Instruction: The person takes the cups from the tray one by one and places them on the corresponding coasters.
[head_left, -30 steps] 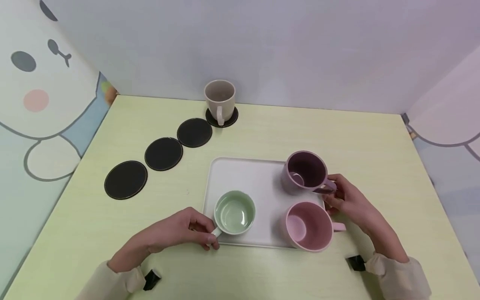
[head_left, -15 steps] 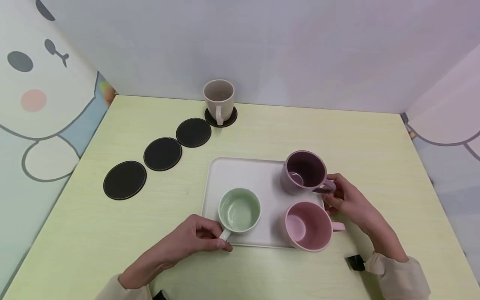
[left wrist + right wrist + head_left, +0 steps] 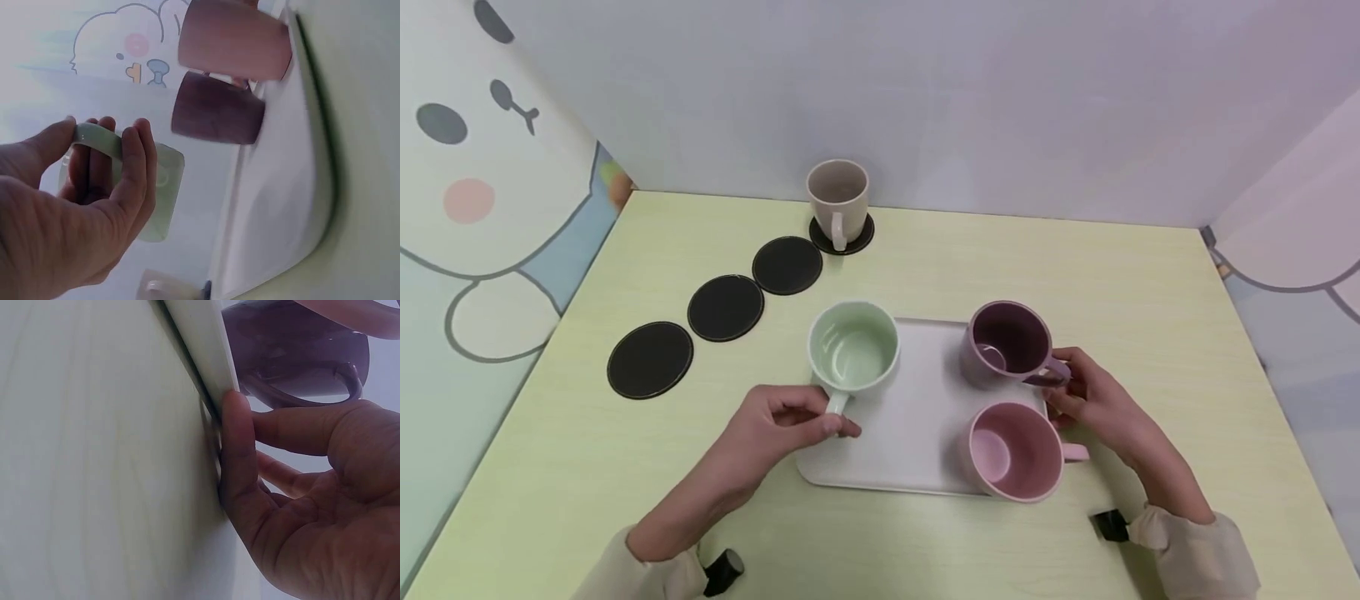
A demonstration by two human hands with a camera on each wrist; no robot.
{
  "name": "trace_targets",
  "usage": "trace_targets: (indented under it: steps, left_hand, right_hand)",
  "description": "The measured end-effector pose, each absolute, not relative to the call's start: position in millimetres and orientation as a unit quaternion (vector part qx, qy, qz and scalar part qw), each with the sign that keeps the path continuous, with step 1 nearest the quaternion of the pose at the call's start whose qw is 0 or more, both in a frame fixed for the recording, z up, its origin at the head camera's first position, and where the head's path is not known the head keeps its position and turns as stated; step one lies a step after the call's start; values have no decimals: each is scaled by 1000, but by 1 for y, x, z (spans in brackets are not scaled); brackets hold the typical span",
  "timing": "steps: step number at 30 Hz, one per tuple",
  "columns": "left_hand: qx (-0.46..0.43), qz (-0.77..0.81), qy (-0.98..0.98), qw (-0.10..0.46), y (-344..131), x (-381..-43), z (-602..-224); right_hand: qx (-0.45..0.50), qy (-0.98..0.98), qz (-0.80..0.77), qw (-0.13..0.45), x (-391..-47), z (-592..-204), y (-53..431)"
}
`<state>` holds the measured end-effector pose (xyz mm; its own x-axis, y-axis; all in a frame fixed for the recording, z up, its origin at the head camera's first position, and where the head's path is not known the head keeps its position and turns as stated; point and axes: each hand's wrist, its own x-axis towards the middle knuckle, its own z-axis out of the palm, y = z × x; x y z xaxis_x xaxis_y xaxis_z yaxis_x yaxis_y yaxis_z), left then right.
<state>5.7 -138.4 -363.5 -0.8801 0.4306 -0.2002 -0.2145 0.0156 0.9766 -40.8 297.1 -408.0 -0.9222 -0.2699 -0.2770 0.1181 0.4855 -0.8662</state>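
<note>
My left hand (image 3: 790, 425) pinches the handle of a light green mug (image 3: 854, 348). The mug is raised over the left side of a white tray (image 3: 917, 433), and its body shows clear of the tray in the left wrist view. At the tray's right edge, my right hand (image 3: 1101, 404) grips the rim, its thumb (image 3: 238, 425) against the side. A dark purple mug (image 3: 992, 367) stands on the tray's back right, its handle close over my right fingers. A pink mug (image 3: 1018, 454) stands at the front right, handle pointing right.
Black round coasters (image 3: 726, 308) lie in a diagonal row left of the tray. The farthest coaster (image 3: 867, 233) bears a beige mug (image 3: 838, 196), close to the back wall (image 3: 925, 100). The pale yellow table (image 3: 1075, 267) surrounds the tray.
My left hand has lifted the green mug from the tray's front left and carried it away from me, toward the back left. My right hand and the other mugs have stayed in place.
</note>
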Motion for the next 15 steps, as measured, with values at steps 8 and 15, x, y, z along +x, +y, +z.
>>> trace_targets:
  steps: [8, 15]
  left_hand:
    - [65, 691, 704, 149, -158, -19, -340]
    - [63, 704, 702, 87, -174, -43, -322]
  right_hand:
    - [-44, 840, -505, 195, -41, -408, 297]
    - [-42, 838, -508, 194, -41, -407, 296]
